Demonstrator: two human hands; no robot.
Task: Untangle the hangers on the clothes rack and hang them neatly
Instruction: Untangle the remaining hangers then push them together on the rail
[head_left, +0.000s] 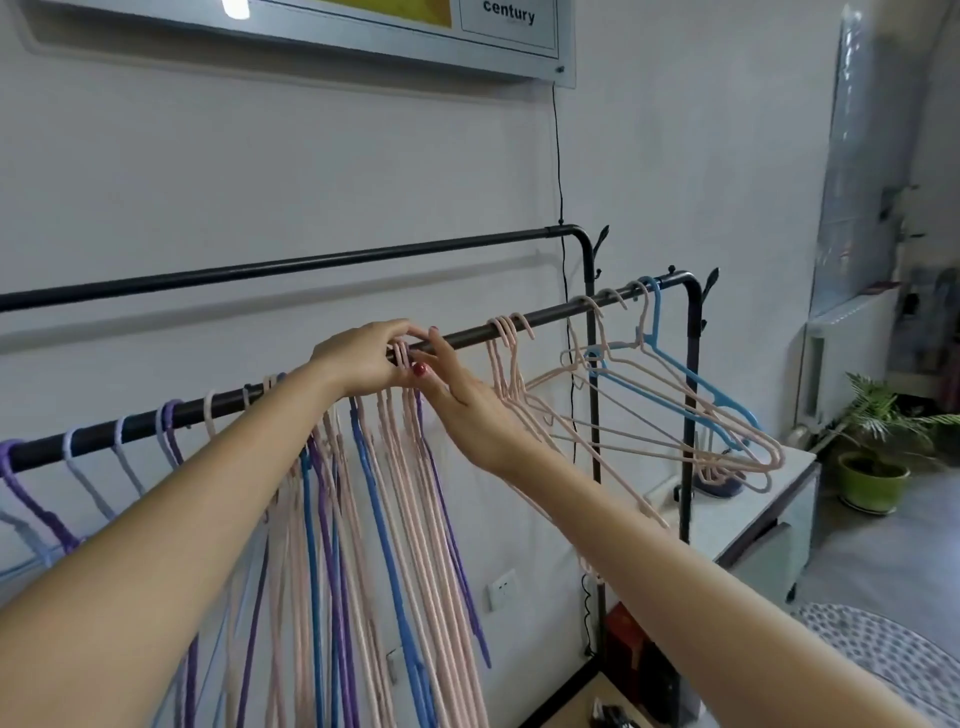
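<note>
Seeing pale wall (260, 171) ahead, framed poster (395, 31) hanging along its top edge, black cord (560, 171) trailing down. White cabinet (753, 519) standing right; potted plant (878, 467) sitting on grey floor (883, 561). Daylight coming from right.

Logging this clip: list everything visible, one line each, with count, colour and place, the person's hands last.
front rail: one, black, holds all the hangers
back rail: one, black, bare
pink hangers: many, right cluster and middle bunch
blue hanger: one, far right
purple hangers: several, left end
potted plant: one, green pot, floor at right
white cabinet: one, behind the rack
left hand: pinches a pink hook at the rail
right hand: fingers straight, touching the rail
</note>
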